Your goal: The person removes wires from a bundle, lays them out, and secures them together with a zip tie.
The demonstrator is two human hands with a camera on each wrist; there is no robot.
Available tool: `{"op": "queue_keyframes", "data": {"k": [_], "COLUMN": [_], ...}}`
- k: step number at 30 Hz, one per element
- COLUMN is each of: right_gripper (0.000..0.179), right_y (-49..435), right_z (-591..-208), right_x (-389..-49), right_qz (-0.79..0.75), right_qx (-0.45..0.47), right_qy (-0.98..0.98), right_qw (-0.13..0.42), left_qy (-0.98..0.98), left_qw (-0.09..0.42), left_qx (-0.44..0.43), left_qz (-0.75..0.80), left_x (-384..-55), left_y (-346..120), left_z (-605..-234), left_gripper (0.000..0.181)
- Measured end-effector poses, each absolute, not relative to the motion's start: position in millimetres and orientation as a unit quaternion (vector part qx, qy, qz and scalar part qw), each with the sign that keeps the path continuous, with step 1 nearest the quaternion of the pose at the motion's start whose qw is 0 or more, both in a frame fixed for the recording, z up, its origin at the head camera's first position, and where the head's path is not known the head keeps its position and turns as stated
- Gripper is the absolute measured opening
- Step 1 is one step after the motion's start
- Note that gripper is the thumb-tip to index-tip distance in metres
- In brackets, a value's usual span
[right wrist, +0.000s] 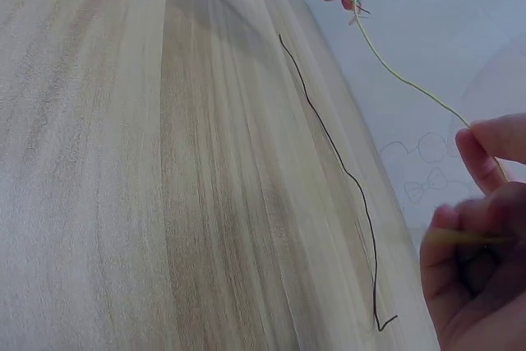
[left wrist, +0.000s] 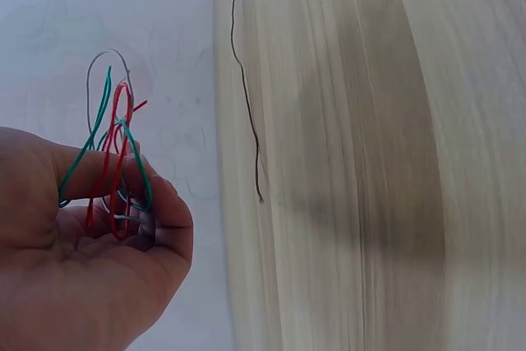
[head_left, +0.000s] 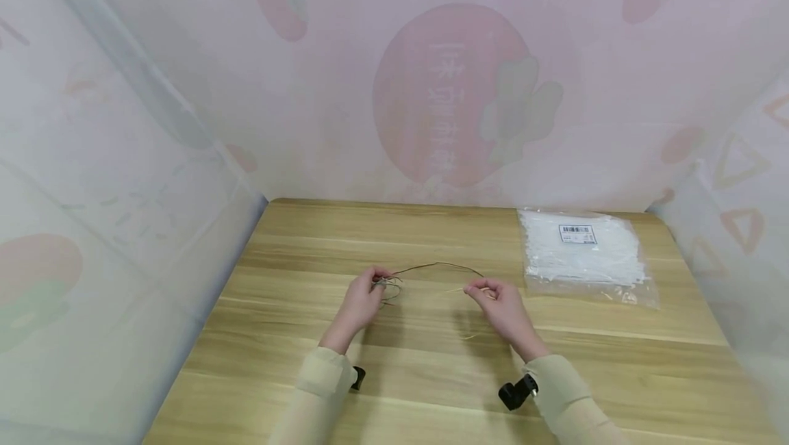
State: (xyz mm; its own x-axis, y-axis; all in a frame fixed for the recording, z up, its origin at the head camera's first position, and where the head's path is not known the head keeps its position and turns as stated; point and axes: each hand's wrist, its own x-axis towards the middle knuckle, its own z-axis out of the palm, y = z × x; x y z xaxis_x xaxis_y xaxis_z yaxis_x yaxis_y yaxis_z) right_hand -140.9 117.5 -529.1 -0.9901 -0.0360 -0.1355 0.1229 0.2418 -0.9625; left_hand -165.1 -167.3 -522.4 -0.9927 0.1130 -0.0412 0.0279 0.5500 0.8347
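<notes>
Left hand (head_left: 362,298): gripping thin looped red/green wires (left wrist: 121,123)
Right hand (head_left: 505,309): pinching thin yellow wire (right wrist: 408,82)
Snag risk: yank it, loops might knot

Looped wires (left wrist: 121,122), yellow wire (right wrist: 412,85), bent dark wire (right wrist: 352,177)

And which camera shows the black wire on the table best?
The right wrist view: the black wire shows there from end to end, large and clear. The left wrist view cuts it off at the top edge. The head view shows just a small, thin arc.
</notes>
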Motion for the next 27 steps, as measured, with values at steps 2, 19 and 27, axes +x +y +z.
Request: {"op": "queue_keyframes", "data": {"k": [2,19,27], "right_gripper": [0.026,0.022,0.024], "right_y": [118.1,118.5,117.3], "right_z": [-528.9,-531.5,-532.4], "right_x": [-141.1,-139.9,-138.5], "right_qz": [-0.615,-0.612,-0.607], "right_qx": [0.026,0.021,0.029], "right_qy": [0.786,0.789,0.792], "right_qw": [0.065,0.055,0.056], "left_qy": [0.879,0.917,0.929], "left_qw": [0.045,0.019,0.043], "left_qx": [0.03,-0.04,-0.078], "left_qz": [0.473,0.396,0.36], "left_x": [-166.0,-168.5,-168.1], "left_y": [-174.6,-251.9,-273.8], "left_z": [-524.1,-538.3,-546.0], "left_gripper": [0.026,0.024,0.029]}}
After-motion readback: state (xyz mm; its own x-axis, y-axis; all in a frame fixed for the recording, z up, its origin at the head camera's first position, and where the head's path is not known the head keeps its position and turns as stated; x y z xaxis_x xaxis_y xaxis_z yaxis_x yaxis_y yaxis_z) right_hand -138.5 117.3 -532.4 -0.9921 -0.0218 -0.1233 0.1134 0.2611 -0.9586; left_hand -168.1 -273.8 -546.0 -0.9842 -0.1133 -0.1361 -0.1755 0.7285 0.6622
